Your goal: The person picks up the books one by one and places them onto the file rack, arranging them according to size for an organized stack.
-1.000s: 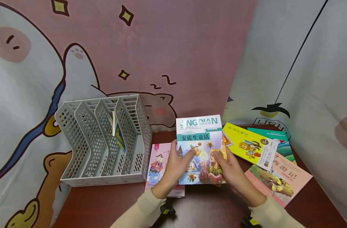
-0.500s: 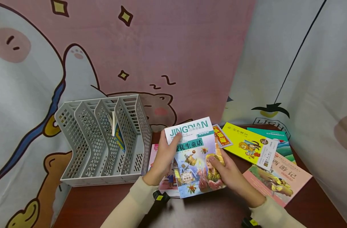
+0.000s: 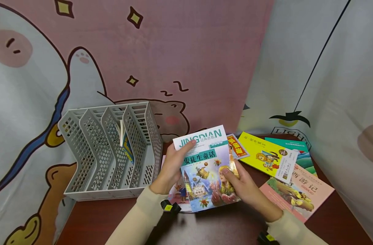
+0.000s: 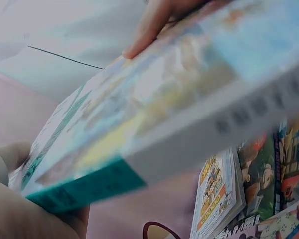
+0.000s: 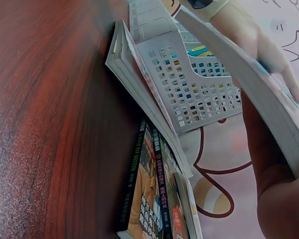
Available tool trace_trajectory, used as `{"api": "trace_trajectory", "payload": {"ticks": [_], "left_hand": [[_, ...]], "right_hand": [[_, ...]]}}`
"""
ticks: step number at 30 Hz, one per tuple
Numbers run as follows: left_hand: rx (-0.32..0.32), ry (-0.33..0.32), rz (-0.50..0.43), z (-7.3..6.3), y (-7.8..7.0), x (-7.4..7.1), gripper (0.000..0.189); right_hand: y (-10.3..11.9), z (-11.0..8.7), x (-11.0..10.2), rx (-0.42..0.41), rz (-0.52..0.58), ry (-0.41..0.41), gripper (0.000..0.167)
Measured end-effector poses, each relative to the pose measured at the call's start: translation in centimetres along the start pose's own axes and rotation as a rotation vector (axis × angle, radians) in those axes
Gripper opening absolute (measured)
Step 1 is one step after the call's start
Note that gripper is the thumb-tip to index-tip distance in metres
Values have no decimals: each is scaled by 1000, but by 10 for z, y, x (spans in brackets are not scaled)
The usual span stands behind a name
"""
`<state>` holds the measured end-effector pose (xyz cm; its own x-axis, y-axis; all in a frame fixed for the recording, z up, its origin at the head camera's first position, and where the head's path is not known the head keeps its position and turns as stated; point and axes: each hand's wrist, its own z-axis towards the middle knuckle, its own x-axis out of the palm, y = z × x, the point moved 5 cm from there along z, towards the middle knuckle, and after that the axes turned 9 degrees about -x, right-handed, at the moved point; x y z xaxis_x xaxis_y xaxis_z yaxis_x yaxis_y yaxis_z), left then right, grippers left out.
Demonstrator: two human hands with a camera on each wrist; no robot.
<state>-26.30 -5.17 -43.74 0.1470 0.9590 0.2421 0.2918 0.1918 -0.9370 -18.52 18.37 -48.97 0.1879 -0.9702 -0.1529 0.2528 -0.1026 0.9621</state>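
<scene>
Both hands hold a blue paperback book (image 3: 201,175) with a white and teal top band, tilted a little with its cover facing up. My left hand (image 3: 173,163) grips its upper left edge, thumb on the cover near the title. At the right edge, my right hand (image 3: 246,185) pinches it with the thumb on the picture. The left wrist view shows the white and teal spine (image 4: 154,154). Partly hidden under the held book and left arm lies a pink book (image 3: 181,200). In the right wrist view, dark-spined books (image 5: 152,194) lie below the held one.
A grey slotted file rack (image 3: 113,193) stands left, with a blue and yellow book (image 3: 127,149) in one compartment. To the right, a yellow book (image 3: 263,154), a green book (image 3: 309,160) and a pink-orange book (image 3: 299,194) overlap. A small red-and-yellow book (image 3: 237,147) lies behind the held one.
The held book has shifted left and tilted anticlockwise, showing more of the small red-and-yellow book. My left hand has moved from its lower left side up to its upper left edge.
</scene>
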Motion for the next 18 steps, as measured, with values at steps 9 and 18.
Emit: {"api": "trace_trajectory", "payload": {"ticks": [9,18], "left_hand": [[-6,-28,45,-3,-1,-4,44],[77,-63,73,-7,-7,-5,38]], "right_hand": [[-2,3,6,4,22,36,52],[-5,6,9,72,-2,37,58]]}}
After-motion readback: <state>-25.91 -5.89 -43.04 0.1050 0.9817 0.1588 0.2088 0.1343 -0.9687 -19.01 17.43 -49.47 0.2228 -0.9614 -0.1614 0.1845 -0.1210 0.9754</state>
